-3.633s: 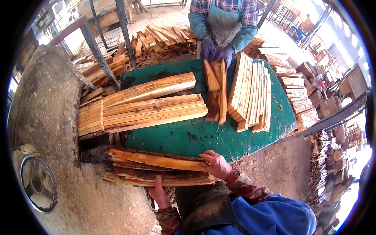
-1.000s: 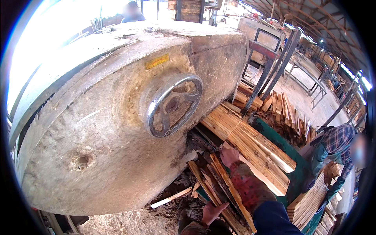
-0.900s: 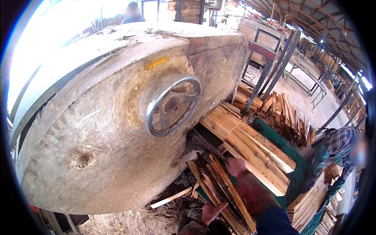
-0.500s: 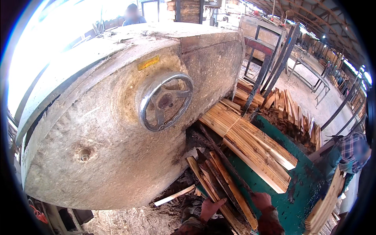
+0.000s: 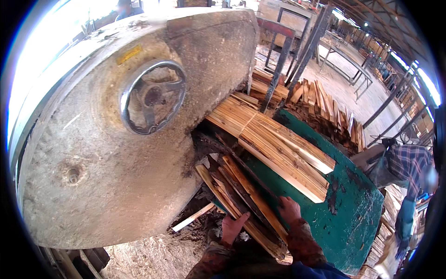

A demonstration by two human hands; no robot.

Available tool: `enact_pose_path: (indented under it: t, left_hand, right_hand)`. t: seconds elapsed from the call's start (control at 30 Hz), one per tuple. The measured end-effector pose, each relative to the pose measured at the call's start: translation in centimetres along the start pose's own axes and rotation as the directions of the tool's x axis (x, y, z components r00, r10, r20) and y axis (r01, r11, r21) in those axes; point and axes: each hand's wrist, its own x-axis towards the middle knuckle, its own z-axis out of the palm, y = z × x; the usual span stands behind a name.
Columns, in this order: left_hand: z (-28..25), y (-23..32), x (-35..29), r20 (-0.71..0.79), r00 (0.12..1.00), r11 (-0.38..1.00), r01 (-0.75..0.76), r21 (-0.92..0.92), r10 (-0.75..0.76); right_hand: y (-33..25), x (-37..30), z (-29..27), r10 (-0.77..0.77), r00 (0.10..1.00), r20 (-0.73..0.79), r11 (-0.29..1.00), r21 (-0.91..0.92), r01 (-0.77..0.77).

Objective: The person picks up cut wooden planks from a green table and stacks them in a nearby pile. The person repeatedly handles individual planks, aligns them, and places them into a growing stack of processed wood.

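My left hand [image 5: 233,228] is closed round the left edge of a loose bundle of bark-edged wood strips [image 5: 238,200], thumb on top. At the bundle's right side my right hand [image 5: 290,209] is closed too, its fingers curled over the edge; the exact strips in its grip are partly hidden. The strips slope from my body toward the dark gap beside the big dusty machine housing [image 5: 111,172]. Just beyond my right hand lies a tied bundle of pale sawn boards [image 5: 281,151] on a green metal surface [image 5: 346,204].
The housing carries a metal handwheel [image 5: 153,96]. A pale offcut [image 5: 193,217] lies left of my hands above sawdust. Stacked wood pieces [image 5: 327,104] stand behind the green surface, near dark metal posts [image 5: 278,74]. A co-worker in a plaid shirt [image 5: 409,162] bends at the right.
The whole view has shifted, so machine and boards sit farther left and higher. My hands keep hold of the strips. The co-worker has bent lower, the boards they held now lower and blurred.
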Motion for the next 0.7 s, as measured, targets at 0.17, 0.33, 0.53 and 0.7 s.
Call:
enact_pose_path:
  t: [0.17, 0.33, 0.53, 0.7]
  left_hand:
    - [0.5, 1.2, -0.3, -0.018, 1.000, 1.000, 0.007, -0.003, -0.007]
    - [-0.2, -0.1, 0.4, -0.007, 0.999, 0.998, 0.044, 0.043, -0.044]
    - [-0.9, 0.6, -0.7, 0.081, 0.995, 0.989, -0.041, -0.144, 0.053]
    - [-1.7, 1.2, -0.8, 0.128, 0.992, 0.997, 0.004, -0.075, 0.005]
  right_hand:
    - [0.5, -0.2, -0.8, -0.075, 0.994, -0.082, 0.984, 0.154, 0.087]
    - [-1.7, -3.4, -6.0, -0.064, 0.995, -0.082, 0.958, 0.274, 0.084]
    - [-3.4, -8.6, -7.5, 0.004, 0.997, 0.078, 0.894, 0.446, -0.038]
    - [-3.7, -12.2, -4.9, 0.026, 0.993, 0.114, 0.867, 0.492, -0.080]
